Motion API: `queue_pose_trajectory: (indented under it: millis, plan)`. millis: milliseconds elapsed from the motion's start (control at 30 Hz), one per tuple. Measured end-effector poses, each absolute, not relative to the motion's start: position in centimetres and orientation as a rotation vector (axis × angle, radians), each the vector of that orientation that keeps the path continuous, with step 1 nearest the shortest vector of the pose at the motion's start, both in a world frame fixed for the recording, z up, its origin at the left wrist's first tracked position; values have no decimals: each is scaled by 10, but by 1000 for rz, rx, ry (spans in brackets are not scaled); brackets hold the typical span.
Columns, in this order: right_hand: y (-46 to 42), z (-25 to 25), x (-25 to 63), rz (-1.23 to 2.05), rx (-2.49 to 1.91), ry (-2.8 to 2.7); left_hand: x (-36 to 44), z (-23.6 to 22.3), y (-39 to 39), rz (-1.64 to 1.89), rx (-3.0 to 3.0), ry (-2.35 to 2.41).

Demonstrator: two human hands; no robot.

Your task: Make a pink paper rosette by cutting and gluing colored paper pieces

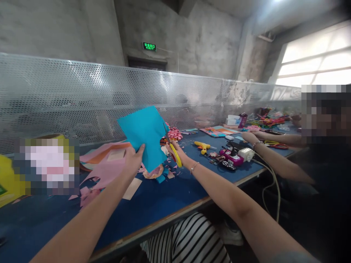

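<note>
A sheet of blue paper (145, 135) is held up above the table, its right edge cut unevenly. My left hand (134, 157) grips its lower left side, thumb on the near face. In my right hand (177, 153) is a pair of scissors (177, 155) with yellow handles, the fingers closed round them. Their dark blades point up along the paper's right edge; whether they are parted I cannot tell. Under the sheet lie paper scraps (170, 174) and a crumpled pale piece (153, 172). Pink paper (109, 171) with cut-out curves lies left of my left hand.
A yellow glue gun (202, 147), a purple power strip (231, 157) and a cable (274, 175) lie to the right. A perforated metal screen (109, 98) borders the blue table (164, 201). At right, a co-worker's arms (279, 164) reach over the table.
</note>
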State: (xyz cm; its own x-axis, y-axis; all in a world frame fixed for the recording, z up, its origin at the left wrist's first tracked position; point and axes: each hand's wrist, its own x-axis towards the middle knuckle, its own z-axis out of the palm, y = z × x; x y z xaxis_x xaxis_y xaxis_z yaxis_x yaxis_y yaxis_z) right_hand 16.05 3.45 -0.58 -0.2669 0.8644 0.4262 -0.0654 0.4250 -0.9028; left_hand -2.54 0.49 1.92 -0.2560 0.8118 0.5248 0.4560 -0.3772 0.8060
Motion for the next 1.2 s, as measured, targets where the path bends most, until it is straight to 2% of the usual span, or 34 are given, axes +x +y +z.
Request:
queue_pose_trajectory:
  millis: [300, 1200]
  plan:
    - [33, -3, 159, 1079, -851, -1566, -30, 31, -4, 1721, 1665, 1609]
    - [33, -6, 160, 1003, -846, -1602, -31, 41, -9, 1645, 1699, 1815]
